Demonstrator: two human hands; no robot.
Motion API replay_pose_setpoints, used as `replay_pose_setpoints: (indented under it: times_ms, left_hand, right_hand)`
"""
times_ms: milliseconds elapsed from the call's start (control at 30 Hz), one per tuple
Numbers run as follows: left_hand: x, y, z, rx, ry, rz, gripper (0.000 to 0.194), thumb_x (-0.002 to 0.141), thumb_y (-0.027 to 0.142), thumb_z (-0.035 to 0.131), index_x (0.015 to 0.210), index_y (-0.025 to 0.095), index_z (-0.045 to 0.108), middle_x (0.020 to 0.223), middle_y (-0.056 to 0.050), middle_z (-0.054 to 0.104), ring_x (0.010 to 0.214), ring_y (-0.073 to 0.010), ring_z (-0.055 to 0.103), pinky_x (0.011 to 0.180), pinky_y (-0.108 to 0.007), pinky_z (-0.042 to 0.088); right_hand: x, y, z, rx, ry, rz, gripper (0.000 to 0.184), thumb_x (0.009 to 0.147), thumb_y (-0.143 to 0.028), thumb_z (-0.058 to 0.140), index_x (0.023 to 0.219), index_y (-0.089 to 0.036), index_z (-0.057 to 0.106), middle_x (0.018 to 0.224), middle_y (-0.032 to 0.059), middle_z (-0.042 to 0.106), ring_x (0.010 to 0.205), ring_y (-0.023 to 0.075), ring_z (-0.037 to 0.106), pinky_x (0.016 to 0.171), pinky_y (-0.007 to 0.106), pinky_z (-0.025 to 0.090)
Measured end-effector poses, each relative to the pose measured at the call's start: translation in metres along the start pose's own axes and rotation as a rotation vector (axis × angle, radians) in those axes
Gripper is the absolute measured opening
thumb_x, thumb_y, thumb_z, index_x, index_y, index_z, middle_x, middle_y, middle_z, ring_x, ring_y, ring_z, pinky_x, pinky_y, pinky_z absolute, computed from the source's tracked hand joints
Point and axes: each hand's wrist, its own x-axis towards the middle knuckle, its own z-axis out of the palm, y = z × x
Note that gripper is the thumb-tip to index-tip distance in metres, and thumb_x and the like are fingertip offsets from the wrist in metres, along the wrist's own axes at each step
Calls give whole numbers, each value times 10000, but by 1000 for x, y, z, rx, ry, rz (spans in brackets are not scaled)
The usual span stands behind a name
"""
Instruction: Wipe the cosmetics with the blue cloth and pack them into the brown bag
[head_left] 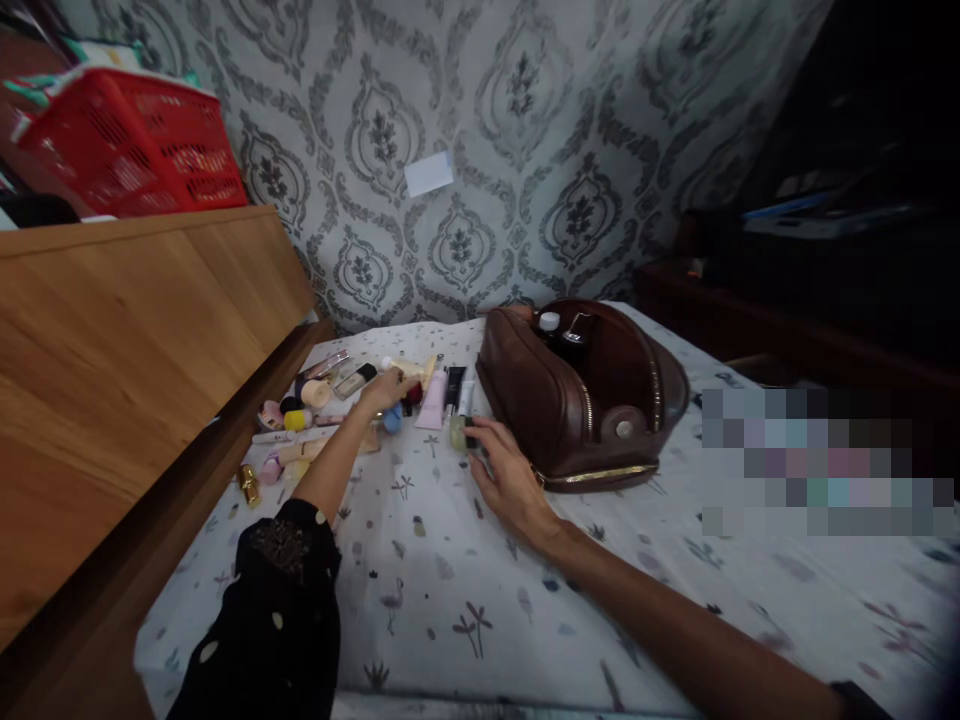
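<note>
An open brown leather toiletry bag (577, 400) lies on a bed with a white patterned sheet (465, 590); a white-capped bottle (550, 322) and a dark item stand inside it. My right hand (506, 470) rests on the sheet just left of the bag, fingers curled on a small pale green jar (459, 432). My left hand (384, 390), in a black dotted sleeve, reaches into a scatter of cosmetics (315, 415) and closes on a small item there, too hidden to name. A pink tube (433, 402) and dark tubes (454, 388) lie between the two hands.
A wooden headboard (127, 350) runs along the left with a red plastic basket (135, 140) on top. Patterned grey wallpaper (525, 150) is behind the bed. Dark furniture (825, 260) stands at the right. A small gold item (249, 484) lies near the headboard.
</note>
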Motion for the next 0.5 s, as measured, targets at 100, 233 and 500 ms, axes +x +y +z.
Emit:
replay_pose_setpoints:
  times_ms: [100, 233, 500]
  left_hand:
    - [-6, 5, 5, 33, -16, 32, 363, 828, 506, 639, 1014, 194, 635, 981, -89, 721, 952, -272, 657, 798, -323, 480]
    - [-36, 6, 2, 7, 23, 196, 327, 850, 380, 639, 1148, 248, 601, 1167, -53, 661, 1064, -232, 612, 884, -311, 457]
    - [-70, 2, -4, -127, 145, 260, 380, 993, 436, 351, 901, 185, 620, 781, -11, 632, 753, -173, 591, 717, -265, 436]
  right_hand:
    - [1, 0, 0, 12, 3, -2, 353, 890, -150, 486, 1220, -212, 594, 1333, 141, 554, 1255, 270, 542, 1051, 485, 485]
    - [1, -3, -2, 17, -5, -1, 357, 885, -139, 483, 1218, -200, 597, 1324, 148, 552, 1245, 274, 543, 1067, 487, 466]
    - [1, -9, -5, 10, -20, 7, 321, 904, -158, 466, 1189, -211, 603, 1307, 148, 551, 1232, 289, 542, 1054, 515, 469]
